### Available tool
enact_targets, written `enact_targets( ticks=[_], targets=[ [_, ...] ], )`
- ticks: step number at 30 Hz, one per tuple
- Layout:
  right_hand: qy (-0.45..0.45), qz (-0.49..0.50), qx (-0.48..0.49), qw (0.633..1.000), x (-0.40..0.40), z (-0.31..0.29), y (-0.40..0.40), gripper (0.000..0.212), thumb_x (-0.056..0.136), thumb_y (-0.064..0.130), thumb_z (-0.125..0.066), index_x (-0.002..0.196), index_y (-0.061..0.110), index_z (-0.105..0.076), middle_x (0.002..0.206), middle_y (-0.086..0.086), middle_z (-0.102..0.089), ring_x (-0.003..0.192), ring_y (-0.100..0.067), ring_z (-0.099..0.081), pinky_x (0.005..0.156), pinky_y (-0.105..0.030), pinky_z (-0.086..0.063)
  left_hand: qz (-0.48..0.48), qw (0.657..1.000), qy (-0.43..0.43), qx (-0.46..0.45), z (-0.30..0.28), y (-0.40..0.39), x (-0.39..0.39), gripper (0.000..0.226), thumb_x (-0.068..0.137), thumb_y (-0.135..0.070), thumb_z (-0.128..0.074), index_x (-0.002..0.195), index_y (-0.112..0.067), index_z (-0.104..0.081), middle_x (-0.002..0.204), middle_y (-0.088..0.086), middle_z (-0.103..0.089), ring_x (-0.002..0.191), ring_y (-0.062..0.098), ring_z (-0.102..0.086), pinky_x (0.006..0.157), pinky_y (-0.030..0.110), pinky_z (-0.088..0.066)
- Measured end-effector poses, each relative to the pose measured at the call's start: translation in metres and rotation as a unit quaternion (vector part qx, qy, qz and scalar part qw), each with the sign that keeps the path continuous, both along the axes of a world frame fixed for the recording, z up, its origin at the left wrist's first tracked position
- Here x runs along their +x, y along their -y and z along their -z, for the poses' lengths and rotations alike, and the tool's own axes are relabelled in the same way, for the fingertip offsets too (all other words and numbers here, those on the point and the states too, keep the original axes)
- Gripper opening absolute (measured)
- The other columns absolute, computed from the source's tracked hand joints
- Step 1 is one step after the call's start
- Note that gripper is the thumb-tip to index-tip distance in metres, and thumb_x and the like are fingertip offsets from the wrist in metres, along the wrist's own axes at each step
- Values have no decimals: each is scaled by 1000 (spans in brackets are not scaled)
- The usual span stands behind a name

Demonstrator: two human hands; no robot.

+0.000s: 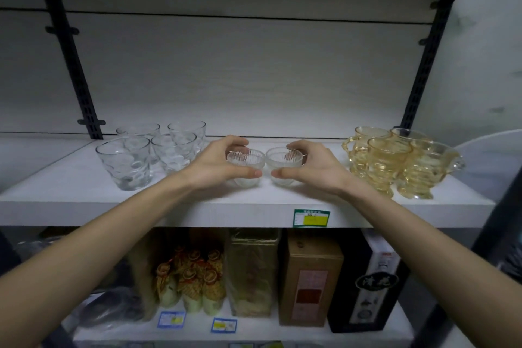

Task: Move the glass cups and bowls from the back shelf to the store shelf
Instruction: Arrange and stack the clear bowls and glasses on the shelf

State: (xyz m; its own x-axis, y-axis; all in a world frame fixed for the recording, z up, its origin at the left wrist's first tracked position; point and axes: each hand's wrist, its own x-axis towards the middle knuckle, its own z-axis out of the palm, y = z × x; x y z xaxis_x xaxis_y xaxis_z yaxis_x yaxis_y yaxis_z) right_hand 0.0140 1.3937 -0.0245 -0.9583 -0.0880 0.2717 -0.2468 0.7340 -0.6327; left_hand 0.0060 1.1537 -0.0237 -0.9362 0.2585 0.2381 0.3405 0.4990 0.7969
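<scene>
Two bowl stacks (pixel 264 165) mid-shelf, gripped.

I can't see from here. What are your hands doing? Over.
Left hand on left bowl stack. Right hand on right bowl stack. Both on the shelf. Nothing blocking.

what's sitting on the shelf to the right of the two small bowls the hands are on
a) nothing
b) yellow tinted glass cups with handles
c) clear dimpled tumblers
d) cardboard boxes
b: the yellow tinted cups stand in a cluster on the white shelf beyond the right hand, while the clear tumblers are on the left side and the boxes are on the shelf below.
</scene>
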Motion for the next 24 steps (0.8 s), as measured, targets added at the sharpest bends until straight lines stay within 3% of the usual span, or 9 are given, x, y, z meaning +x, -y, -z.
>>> enact_targets(
  ticks=[3,7,13,17,20,22,24],
  targets=[
    [-2,0,21,1000,20,-5,-6,87,67,53,-88,140,17,-57,131,1,-63,115,-15,-60,97,-26,-47,21,1000,-9,-8,-3,-6,14,94,57,-42,-94,139,-16,-55,126,-4,-65,120,9,-61,109,33,-47],
    [11,-2,23,1000,42,-7,-17,86,67,55,-87,140,20,-57,132,3,-63,109,-13,-60,91,-26,-47,39,999,-17,-20,-3,-14,31,78,69,-27,-94,138,-16,-57,127,-4,-65,120,7,-60,107,25,-46],
    [12,8,28,1000,58,-8,-17,89,71,55,-85,144,16,-53,139,-1,-59,120,-18,-58,103,-33,-49,16,998,-36,-44,-4,-20,39,78,70,-37,-91,138,-17,-58,128,-5,-64,121,10,-59,107,28,-45],
    [38,-1,31,999,62,-15,-13,102,71,59,-84,154,16,-40,150,-4,-51,133,-20,-51,109,-33,-43,30,997,-35,-57,-3,-16,48,95,68,-51,-89,148,-21,-47,144,-8,-53,132,8,-49,110,26,-40],
    [-51,7,9,999,67,-27,2,88,83,56,-74,154,18,-41,154,-1,-48,141,-18,-44,110,-32,-36,-13,988,-145,-52,-9,3,58,88,70,-69,-76,143,-27,-52,144,-12,-54,132,4,-50,112,31,-41],
    [-155,5,-26,987,68,-36,25,65,91,49,-67,147,20,-51,149,3,-53,139,-15,-46,108,-28,-35,-72,965,-250,-31,-20,28,63,60,82,-60,-70,131,-26,-63,134,-12,-61,124,4,-55,110,35,-45],
    [-198,-18,-40,979,63,-43,58,54,93,42,-65,142,21,-55,143,4,-58,133,-13,-51,108,-30,-40,-136,935,-327,-27,-33,58,67,40,90,-48,-63,122,-25,-66,129,-10,-62,120,7,-57,107,39,-47]
  ],
)
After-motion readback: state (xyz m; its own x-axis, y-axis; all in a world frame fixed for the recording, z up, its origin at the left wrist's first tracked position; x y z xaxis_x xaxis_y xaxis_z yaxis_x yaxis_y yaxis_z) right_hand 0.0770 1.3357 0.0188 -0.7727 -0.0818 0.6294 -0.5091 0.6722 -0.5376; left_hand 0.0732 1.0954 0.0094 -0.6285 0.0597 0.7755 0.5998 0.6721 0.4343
